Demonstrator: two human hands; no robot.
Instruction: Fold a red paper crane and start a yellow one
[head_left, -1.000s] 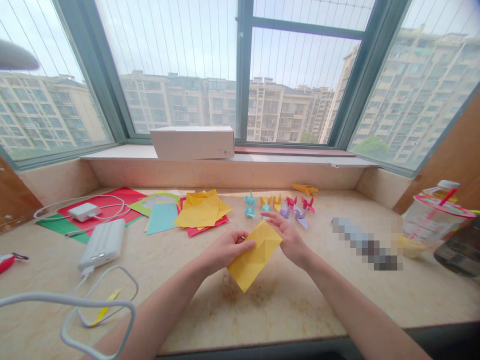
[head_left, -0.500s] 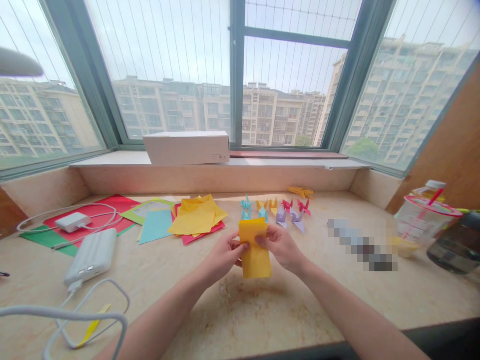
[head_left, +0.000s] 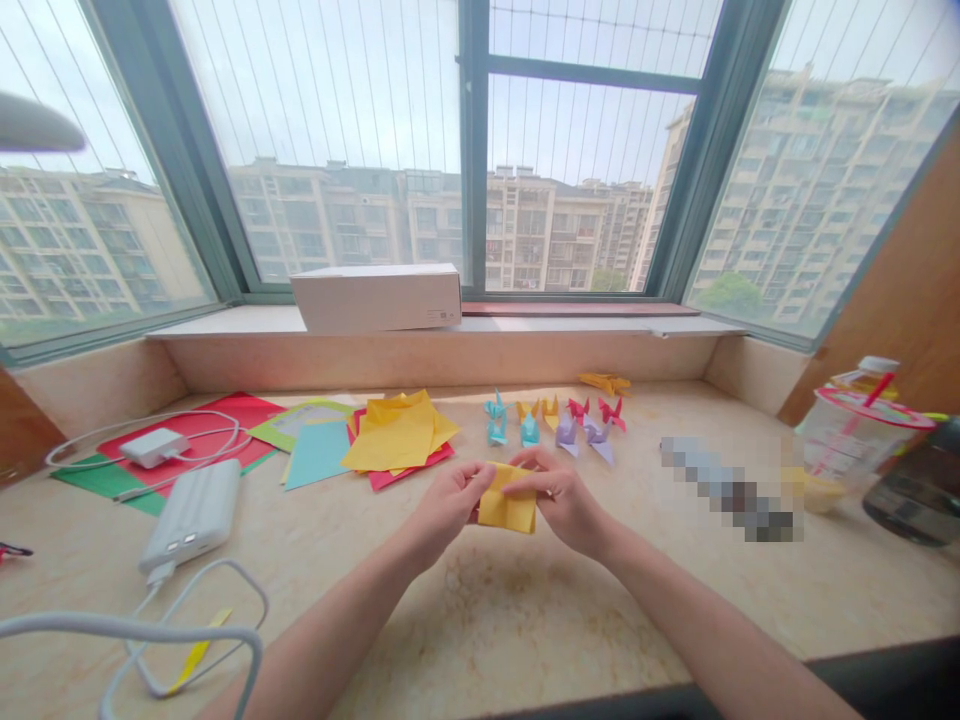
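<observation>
Both hands meet over the marble sill: the left hand [head_left: 448,502] and right hand [head_left: 564,500] pinch a folded yellow paper [head_left: 508,507] between them. Just beyond stand small paper cranes [head_left: 555,421]. Left lie loose coloured sheets [head_left: 394,436] and a white power bank [head_left: 193,507].

Under fingers [head_left: 534,472], yellow paper [head_left: 508,510] part-hidden; pixelated strip [head_left: 724,487] unreadable; bottle [head_left: 915,490] edge-cropped.

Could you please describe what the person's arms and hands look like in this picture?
No sleeve shows on the left forearm or the right forearm; both are bare down to the picture's lower edge. The left hand and right hand wear no gloves, and no watch or bracelet shows at either wrist.
</observation>
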